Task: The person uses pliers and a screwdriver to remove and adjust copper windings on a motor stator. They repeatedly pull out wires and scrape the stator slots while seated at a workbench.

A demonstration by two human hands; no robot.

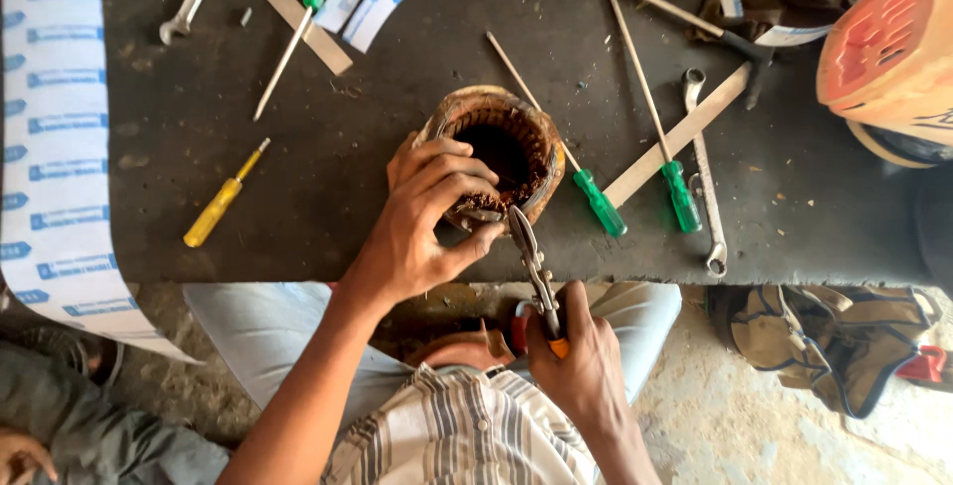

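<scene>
L hand (pixel 425 222) w/ fingers (pixel 447 185) curled over near rim of rusty motor stator (pixel 501 147) at front-centre of dark desk (pixel 199 147), R hand (pixel 581 361) fingers wrapped tight on snips (pixel 534 267) handles, blade tips touching stator's near edge, green screwdrivers (pixel 600 202) just beside on right.

Green-handled screwdrivers (pixel 601 203), yellow screwdriver (pixel 212 211), striped shirt (pixel 457 435).

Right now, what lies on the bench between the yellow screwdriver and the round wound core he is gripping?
Nothing: the head view shows only bare dark benchtop between the yellow screwdriver and the core.
</scene>
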